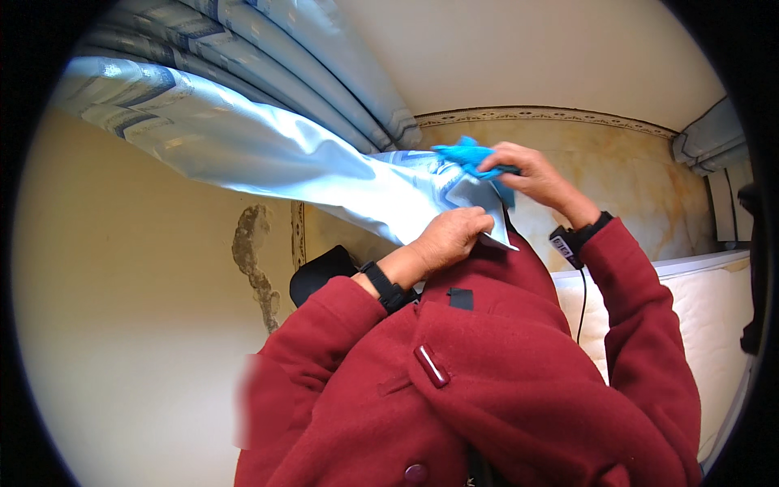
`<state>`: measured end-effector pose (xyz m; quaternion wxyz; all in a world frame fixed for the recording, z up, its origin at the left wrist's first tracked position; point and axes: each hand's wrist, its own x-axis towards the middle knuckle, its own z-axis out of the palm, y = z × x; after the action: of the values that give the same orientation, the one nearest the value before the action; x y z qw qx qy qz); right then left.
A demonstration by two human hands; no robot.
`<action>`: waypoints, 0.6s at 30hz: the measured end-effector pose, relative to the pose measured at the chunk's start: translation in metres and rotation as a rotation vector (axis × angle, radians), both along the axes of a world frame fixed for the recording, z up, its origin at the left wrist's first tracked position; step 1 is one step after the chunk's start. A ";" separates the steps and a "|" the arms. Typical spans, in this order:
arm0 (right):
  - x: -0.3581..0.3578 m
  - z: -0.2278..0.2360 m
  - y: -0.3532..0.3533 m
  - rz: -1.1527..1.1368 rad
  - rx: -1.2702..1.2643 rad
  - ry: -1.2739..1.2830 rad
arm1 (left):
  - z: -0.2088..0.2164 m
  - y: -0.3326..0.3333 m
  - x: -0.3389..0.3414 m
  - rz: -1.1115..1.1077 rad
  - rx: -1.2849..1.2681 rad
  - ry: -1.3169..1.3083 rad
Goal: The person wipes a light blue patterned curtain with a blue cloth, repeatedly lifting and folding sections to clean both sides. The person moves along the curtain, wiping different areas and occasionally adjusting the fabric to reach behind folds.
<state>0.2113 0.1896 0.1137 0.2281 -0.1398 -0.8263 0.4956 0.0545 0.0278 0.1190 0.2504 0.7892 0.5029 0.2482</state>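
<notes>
Head view: left hand (453,237) pinches curtain (272,154), right hand (531,172) clutches blue cloth (469,156); a slack pinch could let the curtain slip.

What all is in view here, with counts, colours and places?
Patterned curtains: at least 2, blue, upper left, right rim
Cloth: 1, bright blue, upper centre
Border strips: 2, brown-patterned, upper, left
Marbled tiling: count unclear, yellowish, upper right
Quilted padding: 1, cream, lower right
Wall patch: 1, grey-brown, left
Rounded object: 1, black, mid-left
Wrist straps: 2, black, wrists
Cable: 1, black, mid-right
Coat: 1, dark red, centre
Left hand: 1, bare, holding curtain
Right hand: 1, bare, holding cloth
</notes>
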 end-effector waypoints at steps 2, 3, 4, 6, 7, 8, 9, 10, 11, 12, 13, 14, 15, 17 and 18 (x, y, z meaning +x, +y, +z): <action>-0.024 -0.004 -0.015 0.248 0.265 0.074 | 0.013 -0.004 0.007 -0.099 -0.029 -0.303; -0.029 -0.008 -0.020 0.433 0.454 -0.105 | 0.023 -0.010 0.007 -0.175 -0.165 -0.403; -0.039 -0.014 -0.024 0.628 0.647 -0.254 | 0.032 -0.017 0.006 -0.209 -0.239 -0.397; -0.049 -0.018 -0.008 0.575 0.761 -0.165 | 0.051 -0.034 -0.008 -0.251 -0.262 -0.195; -0.055 -0.016 0.006 0.381 0.725 -0.140 | 0.058 -0.043 -0.014 -0.264 -0.302 -0.196; -0.061 -0.014 0.017 0.266 0.700 -0.202 | 0.062 -0.051 -0.021 -0.253 -0.365 -0.184; -0.066 -0.012 0.022 0.104 0.727 -0.262 | 0.065 -0.061 -0.026 -0.199 -0.505 -0.243; -0.070 -0.008 0.025 -0.093 0.751 -0.484 | 0.065 -0.067 -0.028 -0.198 -0.522 -0.307; -0.073 -0.007 0.022 -0.053 0.639 -0.373 | 0.064 -0.072 -0.031 -0.190 -0.547 -0.354; -0.074 -0.006 0.016 0.078 0.483 -0.167 | 0.063 -0.077 -0.031 -0.189 -0.576 -0.415; -0.072 -0.007 0.004 0.327 0.381 -0.049 | 0.061 -0.081 -0.031 -0.122 -0.652 -0.406; -0.071 -0.013 -0.019 0.560 0.280 0.048 | 0.060 -0.083 -0.030 -0.113 -0.614 -0.413; -0.062 -0.020 -0.038 0.731 0.272 0.078 | 0.060 -0.086 -0.030 -0.121 -0.591 -0.407; -0.045 -0.030 -0.055 0.885 0.387 -0.133 | 0.062 -0.087 -0.035 -0.090 -0.577 -0.328; -0.041 -0.036 -0.059 0.825 0.366 -0.180 | 0.063 -0.087 -0.042 -0.066 -0.642 -0.365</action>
<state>0.1703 0.1305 0.0782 -0.0401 0.2008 -0.9033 0.3770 0.0122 -0.0589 0.1818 0.5785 0.6289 0.4766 0.2064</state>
